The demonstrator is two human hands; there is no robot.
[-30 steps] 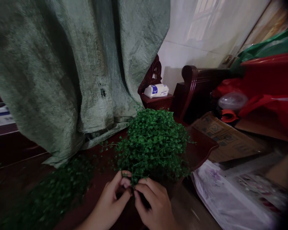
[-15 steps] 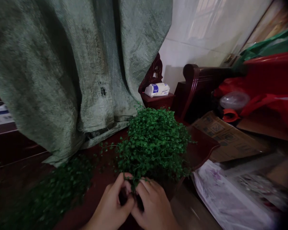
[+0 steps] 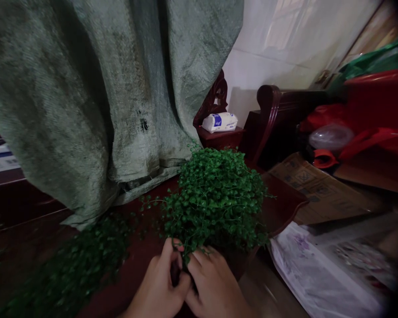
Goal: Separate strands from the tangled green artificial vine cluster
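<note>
A bushy heap of small-leaved green stems lies on the dark red wooden surface. At its near edge my left hand is closed, with thumb and fingers pinching a thin green sprig. Close beside it, my right hand has its fingers curled round the same sprig. The fingertips of both hands nearly meet, and the lower part of the sprig is hidden between them. A second, looser spread of green stems lies to the left, partly blurred.
Behind the heap hangs a large grey-green woven sack. A tissue pack sits on a wooden ledge at the back. To the right are flattened cardboard, red bags and a white plastic bag.
The view has shifted slightly, so the surroundings appear a little further right. Both hands remain at the heap's near edge, with the fingers slightly moved around the sprig.
</note>
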